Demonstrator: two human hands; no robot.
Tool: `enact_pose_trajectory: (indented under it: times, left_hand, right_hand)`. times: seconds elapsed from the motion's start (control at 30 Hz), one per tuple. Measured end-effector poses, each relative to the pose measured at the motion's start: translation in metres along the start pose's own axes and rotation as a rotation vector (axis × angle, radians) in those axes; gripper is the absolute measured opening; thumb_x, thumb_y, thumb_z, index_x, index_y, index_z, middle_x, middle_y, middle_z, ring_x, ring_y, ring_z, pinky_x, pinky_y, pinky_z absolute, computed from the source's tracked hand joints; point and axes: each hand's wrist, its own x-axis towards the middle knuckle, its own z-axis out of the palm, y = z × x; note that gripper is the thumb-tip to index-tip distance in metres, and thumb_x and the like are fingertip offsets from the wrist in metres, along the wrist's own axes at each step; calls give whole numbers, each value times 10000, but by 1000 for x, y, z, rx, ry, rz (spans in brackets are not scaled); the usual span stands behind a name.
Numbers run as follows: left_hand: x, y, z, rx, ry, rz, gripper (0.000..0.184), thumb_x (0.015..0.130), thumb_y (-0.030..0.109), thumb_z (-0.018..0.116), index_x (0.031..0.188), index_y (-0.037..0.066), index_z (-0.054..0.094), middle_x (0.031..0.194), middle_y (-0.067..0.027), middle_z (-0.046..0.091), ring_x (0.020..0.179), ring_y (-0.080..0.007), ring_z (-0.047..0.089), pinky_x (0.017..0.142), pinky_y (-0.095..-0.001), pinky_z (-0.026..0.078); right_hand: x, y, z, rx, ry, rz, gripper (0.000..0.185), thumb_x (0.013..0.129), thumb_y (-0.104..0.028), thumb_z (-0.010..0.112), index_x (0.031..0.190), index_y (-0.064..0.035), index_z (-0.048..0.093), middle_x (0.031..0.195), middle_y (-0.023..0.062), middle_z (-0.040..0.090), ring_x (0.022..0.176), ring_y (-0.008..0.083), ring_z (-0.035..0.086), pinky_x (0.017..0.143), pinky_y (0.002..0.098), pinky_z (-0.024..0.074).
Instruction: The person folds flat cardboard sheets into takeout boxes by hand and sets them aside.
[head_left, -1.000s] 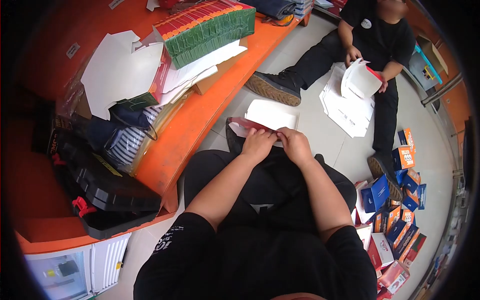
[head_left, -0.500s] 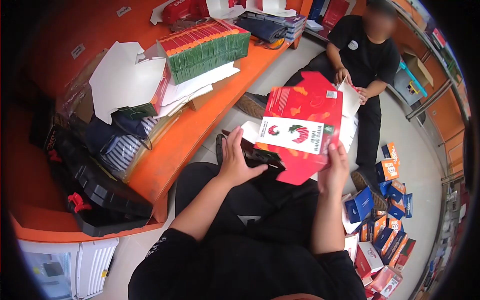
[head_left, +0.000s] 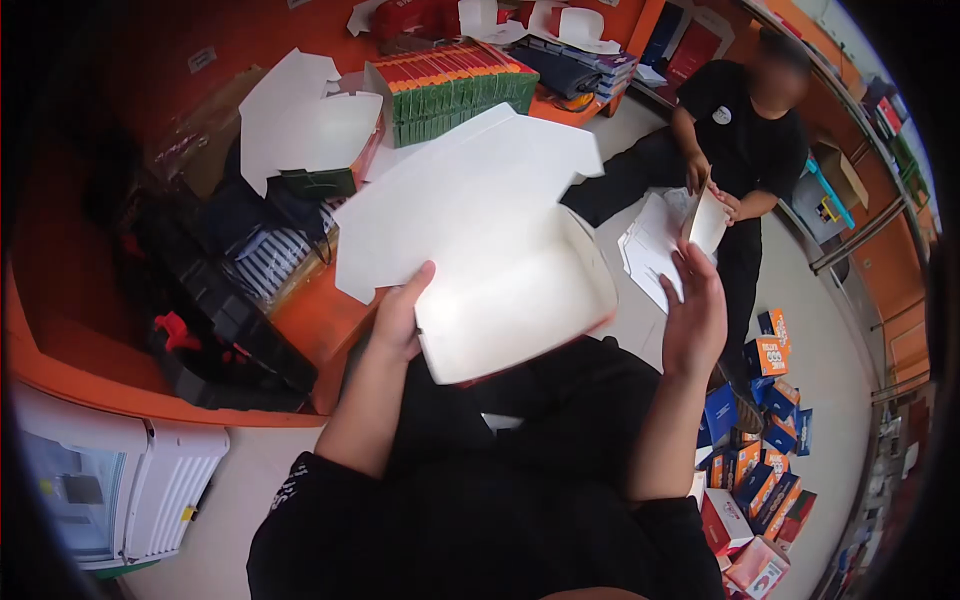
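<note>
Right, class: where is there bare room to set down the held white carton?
Bare floor shows between the pile of small boxes and the right-hand shelving, and between the white appliance and the wearer's left sleeve. The orange bench is crowded with a black case and stacked cartons. The held carton hides what lies behind.

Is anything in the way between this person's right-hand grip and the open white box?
Nothing visible. The right-hand grip is empty, with only a gap showing between it and the open white box. The left-hand grip holds the box's left side. The other person holds a carton farther off, not between them.
</note>
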Motion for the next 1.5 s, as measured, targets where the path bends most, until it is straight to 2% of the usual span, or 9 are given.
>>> enact_pose_trajectory:
  times: [0.33, 0.5, 0.63, 0.77, 0.9, 0.93, 1.13, 1.3, 1.5]
  left_hand:
    - [-42, 20, 29, 179, -55, -201, 464, 879, 224, 572, 1249, -17, 432, 1156, -109, 546, 1026, -184, 541, 867, -302, 424]
    - [-55, 17, 42, 328, -83, -46, 505, 895, 211, 546, 1309, -8, 359, 1271, -106, 455, 1147, -185, 448, 944, -299, 363]
    - [-55, 12, 30, 394, -237, 24, 538, 927, 296, 475, 1326, -28, 315, 1314, -113, 408, 1202, -191, 387, 992, -306, 314]
    - [-52, 20, 29, -283, -552, 189, 846, 867, 663, 148, 1335, -18, 329, 1354, -166, 387, 1238, -275, 372, 1032, -440, 254]
    - [-55, 25, 16, -201, -230, 150, 691, 885, 572, 358, 1260, -5, 421, 1305, -171, 433, 1174, -269, 443, 1028, -433, 283]
    - [-58, 34, 17, -22, -474, 239, 593, 875, 448, 503, 1264, 10, 411, 1297, -178, 434, 1159, -259, 461, 1008, -414, 325]
    - [-75, 46, 44, 36, -665, 368, 1012, 606, 570, 711, 1309, -53, 331, 1336, -196, 388, 1233, -284, 399, 1026, -408, 311]
    - [-60, 55, 48, 615, -191, 205, 500, 714, 195, 756, 1117, -4, 536, 947, -77, 642, 849, -155, 615, 770, -295, 486]
    - [-24, 31, 27, 711, -65, 472, 279, 894, 249, 554, 973, -17, 587, 865, -76, 639, 811, -147, 602, 748, -276, 466]
  right_hand:
    - [-27, 29, 20, 780, -670, 179, 555, 882, -371, 498, 1310, -39, 378, 1316, 94, 434, 1214, 223, 412, 1009, 404, 308]
    - [-38, -27, 46, 150, -606, 232, 648, 763, -246, 702, 1269, 16, 393, 1187, 129, 530, 1044, 162, 532, 884, 314, 419]
    - [-27, -24, 48, -86, -351, 529, 360, 799, -138, 662, 1097, 19, 533, 1015, 90, 620, 880, 120, 589, 764, 257, 467]
    - [-30, -4, 39, -68, -222, 482, 236, 859, -171, 598, 1018, 3, 595, 960, 66, 639, 850, 112, 594, 754, 261, 460]
    - [-41, -9, 45, -45, -192, 503, 235, 883, -197, 571, 1012, -2, 602, 956, 56, 638, 835, 109, 589, 738, 257, 458]
    - [-44, -10, 48, -72, -225, 457, 235, 886, -198, 568, 1008, -1, 602, 949, 53, 637, 827, 106, 585, 734, 252, 455]
    - [-56, -19, 59, -100, -298, 318, 236, 895, -204, 558, 990, 8, 602, 901, 39, 633, 784, 89, 567, 705, 234, 446]
    - [-54, -10, 66, -195, -324, 282, 225, 899, -194, 551, 972, 14, 598, 867, 33, 627, 768, 71, 552, 693, 225, 440]
    - [-46, 21, 67, -93, -374, 200, 250, 892, -187, 561, 1015, 29, 585, 865, 34, 627, 778, 75, 555, 707, 236, 445]
